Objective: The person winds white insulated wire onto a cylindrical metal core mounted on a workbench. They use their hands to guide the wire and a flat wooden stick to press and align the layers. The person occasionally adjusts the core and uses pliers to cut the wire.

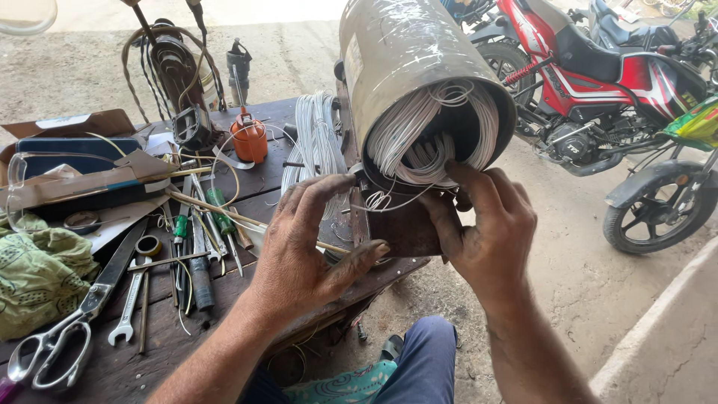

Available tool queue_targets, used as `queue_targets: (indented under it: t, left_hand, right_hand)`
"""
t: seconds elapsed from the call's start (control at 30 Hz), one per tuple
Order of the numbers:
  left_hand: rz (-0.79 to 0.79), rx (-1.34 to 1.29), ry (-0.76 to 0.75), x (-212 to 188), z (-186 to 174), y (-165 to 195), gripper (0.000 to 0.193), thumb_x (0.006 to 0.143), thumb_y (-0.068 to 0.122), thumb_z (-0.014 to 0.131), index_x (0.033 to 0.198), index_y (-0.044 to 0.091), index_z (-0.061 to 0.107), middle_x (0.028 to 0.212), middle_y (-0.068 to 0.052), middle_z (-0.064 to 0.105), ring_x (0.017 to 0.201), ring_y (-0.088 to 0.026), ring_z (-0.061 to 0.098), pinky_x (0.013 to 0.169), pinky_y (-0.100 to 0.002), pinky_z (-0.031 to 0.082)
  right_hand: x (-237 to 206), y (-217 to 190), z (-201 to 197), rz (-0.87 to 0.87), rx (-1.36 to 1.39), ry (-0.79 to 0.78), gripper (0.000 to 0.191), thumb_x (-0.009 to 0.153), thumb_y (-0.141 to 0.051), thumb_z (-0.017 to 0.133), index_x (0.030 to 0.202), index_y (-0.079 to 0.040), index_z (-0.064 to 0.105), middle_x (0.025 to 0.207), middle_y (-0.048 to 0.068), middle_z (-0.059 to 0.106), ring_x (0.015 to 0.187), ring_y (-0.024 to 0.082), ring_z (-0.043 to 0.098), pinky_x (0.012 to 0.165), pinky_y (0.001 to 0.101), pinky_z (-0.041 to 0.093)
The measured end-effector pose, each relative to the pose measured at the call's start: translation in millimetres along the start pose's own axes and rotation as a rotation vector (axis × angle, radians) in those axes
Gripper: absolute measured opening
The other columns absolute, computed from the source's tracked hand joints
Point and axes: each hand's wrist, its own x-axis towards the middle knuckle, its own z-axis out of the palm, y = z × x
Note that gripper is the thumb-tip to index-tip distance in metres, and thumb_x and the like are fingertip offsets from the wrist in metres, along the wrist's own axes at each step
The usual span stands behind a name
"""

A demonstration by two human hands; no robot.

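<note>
Motor housing [407, 71]: set at the worktop's [247, 183] right edge, white windings [430, 135] exposed.
Left hand [310, 247]: fingers curled, pressed on the rusty base [400, 224].
Right hand [486, 224]: gripped under the windings.
Surroundings: scissors [63, 329], spanner [129, 307], oil can [249, 137] are laid leftward; motorcycle [598, 82] is parked behind.

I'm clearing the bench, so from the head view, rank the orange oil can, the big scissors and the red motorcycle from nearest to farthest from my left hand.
Measured from the left hand:
1. Orange oil can, up and to its left on the bench.
2. Big scissors, far left at the bench's near edge.
3. Red motorcycle, off the bench, far right on the ground.
</note>
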Motion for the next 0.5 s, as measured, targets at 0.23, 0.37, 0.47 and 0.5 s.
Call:
queue_targets:
  t: [0.23,0.37,0.47,0.5]
  left_hand:
    - [0.069,0.107,-0.026,-12.7,-9.0,-6.0,0.047,0.087,0.038,0.083,0.12,0.008,0.068,0.113,-0.01,0.074,0.112,-0.029,0.068,0.102,-0.047,0.048]
    - [0.252,0.147,0.022,-16.3,-0.1,0.8,0.028,0.095,0.034,0.083,0.113,0.015,0.071,0.108,-0.002,0.074,0.106,-0.018,0.07,0.109,-0.044,0.045]
    - [0.36,0.196,-0.013,-22.0,8.0,13.4,0.028,0.094,0.033,0.081,0.114,0.015,0.072,0.112,-0.004,0.073,0.112,-0.021,0.068,0.116,-0.05,0.04]
    - [0.385,0.223,-0.033,-24.2,10.2,17.4,0.029,0.093,0.033,0.08,0.115,0.015,0.073,0.114,-0.005,0.073,0.115,-0.023,0.068,0.118,-0.052,0.038]
  right_hand:
    - [-42.2,-7.8,26.7,0.057,0.212,0.239,0.057,0.102,-0.009,0.08,0.147,-0.001,0.046,0.123,0.016,0.057,0.1,0.022,0.065,0.079,0.0275,0.06]
    - [-54.7,4.4,45.2,0.094,0.312,0.375,0.047,0.11,-0.005,0.07,0.149,-0.002,0.044,0.13,0.016,0.051,0.103,0.02,0.065,0.079,0.0269,0.063]
    - [-59.2,14.2,51.1,0.086,0.38,0.401,0.049,0.109,-0.012,0.07,0.147,-0.002,0.041,0.133,0.014,0.049,0.095,0.013,0.065,0.073,0.0213,0.06]
    - [-60.8,16.8,53.0,0.089,0.397,0.405,0.049,0.109,-0.014,0.07,0.148,-0.003,0.042,0.131,0.014,0.049,0.096,0.013,0.064,0.074,0.0218,0.06]
